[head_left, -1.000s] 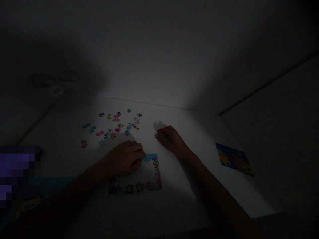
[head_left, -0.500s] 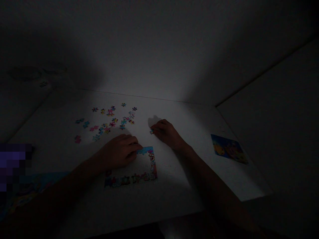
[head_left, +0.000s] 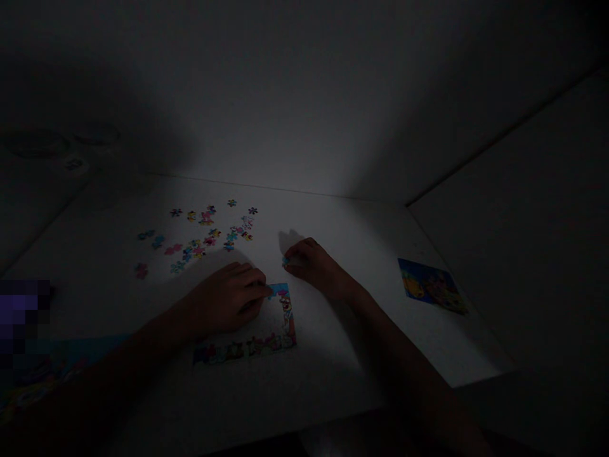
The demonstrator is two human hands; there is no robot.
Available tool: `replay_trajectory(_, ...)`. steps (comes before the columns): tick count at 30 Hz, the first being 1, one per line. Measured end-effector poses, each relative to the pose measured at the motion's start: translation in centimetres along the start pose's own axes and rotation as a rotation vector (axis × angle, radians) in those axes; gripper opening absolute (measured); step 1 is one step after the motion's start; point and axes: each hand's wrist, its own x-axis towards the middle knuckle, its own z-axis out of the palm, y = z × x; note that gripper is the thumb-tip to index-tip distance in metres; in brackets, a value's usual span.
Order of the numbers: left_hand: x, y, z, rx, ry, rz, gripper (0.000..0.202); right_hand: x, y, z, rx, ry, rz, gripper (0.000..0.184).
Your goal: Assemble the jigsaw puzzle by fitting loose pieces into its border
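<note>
In our right hand [head_left: 316, 270] we pinch a small puzzle piece [head_left: 285, 261], the grip narrow, with the piece at the fingertips, toward nine o'clock. Our left hand [head_left: 233, 295] covers part of the puzzle border [head_left: 288, 320], which shows from three round to seven o'clock; we cannot tell whether its bent fingers grip anything. Loose pieces [head_left: 209, 241] lie at its eleven o'clock.
</note>
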Motion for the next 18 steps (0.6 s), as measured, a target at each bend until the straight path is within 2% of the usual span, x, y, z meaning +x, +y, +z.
replay_trajectory(5, 0.1, 0.0, 0.1, 0.0, 0.002, 0.004, 0.024, 0.0, 0.5, 0.2, 0.298, -0.072, 0.099, 0.01)
replay_trajectory(10, 0.1, 0.1, 0.0, 0.005, -0.014, -0.006, 0.023, 0.2, 0.0, 0.0, 0.547, -0.105, 0.11, 0.01)
replay_trajectory(12, 0.0, 0.1, -0.1, 0.009, -0.02, -0.01, 0.023, 0.0, -0.5, -0.3, 0.614, -0.167, 0.117, 0.01)
replay_trajectory(16, 0.0, 0.1, -0.1, 0.023, -0.001, 0.0, 0.023, -0.6, -1.8, -0.6, 0.553, -0.396, 0.067, 0.006)
replay_trajectory(18, 0.0, 0.0, 0.0, 0.029, 0.006, 0.006, 0.023, -0.9, -2.2, -0.6, 0.454, -0.439, 0.023, 0.005)
